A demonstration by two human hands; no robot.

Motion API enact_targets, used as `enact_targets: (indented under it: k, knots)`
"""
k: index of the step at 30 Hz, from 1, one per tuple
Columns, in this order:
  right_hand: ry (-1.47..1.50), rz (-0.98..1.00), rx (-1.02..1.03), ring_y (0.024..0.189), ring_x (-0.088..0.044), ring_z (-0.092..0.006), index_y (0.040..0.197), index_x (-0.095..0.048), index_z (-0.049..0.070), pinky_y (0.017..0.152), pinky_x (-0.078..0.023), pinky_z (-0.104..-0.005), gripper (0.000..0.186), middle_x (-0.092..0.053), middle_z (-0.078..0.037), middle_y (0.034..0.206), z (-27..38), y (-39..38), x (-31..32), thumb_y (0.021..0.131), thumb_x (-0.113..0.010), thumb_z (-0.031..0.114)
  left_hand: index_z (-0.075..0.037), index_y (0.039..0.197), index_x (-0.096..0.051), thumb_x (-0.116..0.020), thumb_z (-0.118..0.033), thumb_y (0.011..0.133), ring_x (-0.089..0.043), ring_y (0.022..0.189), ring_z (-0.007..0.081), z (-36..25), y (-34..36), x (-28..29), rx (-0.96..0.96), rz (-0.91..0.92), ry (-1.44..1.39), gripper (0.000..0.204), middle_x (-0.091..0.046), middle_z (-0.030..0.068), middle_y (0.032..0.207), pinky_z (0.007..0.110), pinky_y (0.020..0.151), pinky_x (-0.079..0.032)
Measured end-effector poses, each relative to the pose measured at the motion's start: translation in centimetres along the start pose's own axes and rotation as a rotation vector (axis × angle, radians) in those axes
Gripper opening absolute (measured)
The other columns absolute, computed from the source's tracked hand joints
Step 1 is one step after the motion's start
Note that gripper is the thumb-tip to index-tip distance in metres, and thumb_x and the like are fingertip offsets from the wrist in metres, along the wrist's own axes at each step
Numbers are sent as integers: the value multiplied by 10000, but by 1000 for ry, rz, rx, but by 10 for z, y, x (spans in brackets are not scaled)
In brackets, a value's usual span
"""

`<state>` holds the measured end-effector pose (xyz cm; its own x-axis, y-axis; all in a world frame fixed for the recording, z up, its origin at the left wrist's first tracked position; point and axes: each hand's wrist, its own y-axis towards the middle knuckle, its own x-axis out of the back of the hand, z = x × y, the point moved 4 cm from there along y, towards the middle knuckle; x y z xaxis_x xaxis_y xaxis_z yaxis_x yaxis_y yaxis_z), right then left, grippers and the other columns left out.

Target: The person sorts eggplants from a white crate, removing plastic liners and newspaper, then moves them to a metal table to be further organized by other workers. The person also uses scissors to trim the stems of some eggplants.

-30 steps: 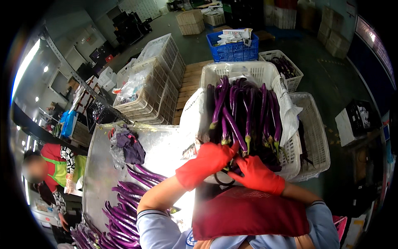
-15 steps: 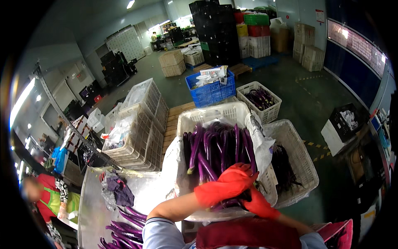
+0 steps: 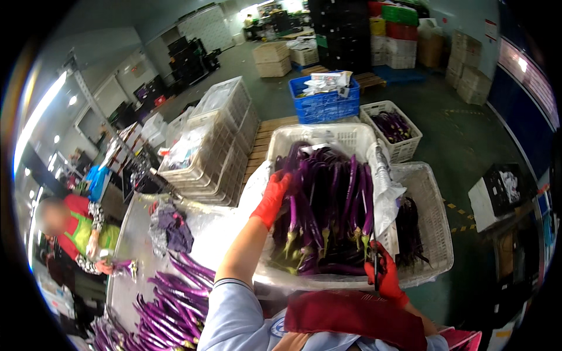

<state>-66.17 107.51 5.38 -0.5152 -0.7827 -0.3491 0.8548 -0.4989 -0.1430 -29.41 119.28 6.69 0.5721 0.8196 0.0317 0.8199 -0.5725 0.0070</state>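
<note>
Long purple eggplants (image 3: pixel 331 181) fill a white, plastic-lined crate (image 3: pixel 278 137) in front of me, most lying with their stem ends toward me. My left hand (image 3: pixel 274 196), in a red glove, closes around an eggplant at the crate's left side; the fingertips are partly hidden. At the crate's near right corner, my red-gloved right hand (image 3: pixel 384 275) grips a slim dark tool (image 3: pixel 376 264) that looks like scissors, its tip pointing away from me beside the green stem of an eggplant.
More eggplants (image 3: pixel 172 304) lie on the metal table (image 3: pixel 137 234) at left, near a crumpled dark cloth (image 3: pixel 174 228). A co-worker (image 3: pixel 76 228) there holds an eggplant. A second white crate (image 3: pixel 433 234) stands at right, a blue crate (image 3: pixel 325 108) beyond, and stacked crates (image 3: pixel 205 158) back left.
My hands were together over the crate's near side. They have parted: the left has reached forward and left onto the eggplants, the right sits at the near right corner with the tool showing. The view has shifted.
</note>
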Motion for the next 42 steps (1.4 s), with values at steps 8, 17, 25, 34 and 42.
enact_targets:
  k: [8,17,25,34,42]
  knots:
    - [-35,35,-1,455,-395,-49,1367,-406,137,426,-326,-225,575,-429,62,576,-1,-3,1,827,-515,-28,53,1203,-442,-729,-313,793,-546,905,192,-4,-65,-24,121,494,-1081,619,-556,99,970,326,830,-486]
    - [-306,91,-95,496,-464,-91,1284,-426,11,489,-383,-251,464,-482,3,607,25,9,-11,845,-545,100,-182,1399,-325,-573,-273,910,-584,861,211,-11,-97,-76,277,527,-1292,556,-585,111,1087,341,750,-503]
    - [-371,339,-279,666,-540,-118,1289,-431,-13,666,-439,-255,477,-552,-44,717,42,21,-32,851,-530,149,-126,1344,-396,-588,-295,898,-631,885,243,0,-84,-56,293,460,-1134,515,-611,142,1079,369,767,-532]
    - [-495,693,-553,871,-565,-80,1277,-492,29,808,-478,-218,402,-577,-28,979,42,46,-25,897,-592,111,-93,1352,-411,-547,-378,913,-572,757,193,-27,-75,-56,174,429,-1070,541,-613,80,886,342,744,-493]
    - [-728,944,-381,1045,-579,-171,1225,-513,14,886,-460,-297,433,-597,-111,1163,35,57,-42,855,-663,181,-88,1328,-427,-522,-367,929,-552,749,197,-42,-73,-61,94,434,-1197,496,-596,71,884,333,722,-480]
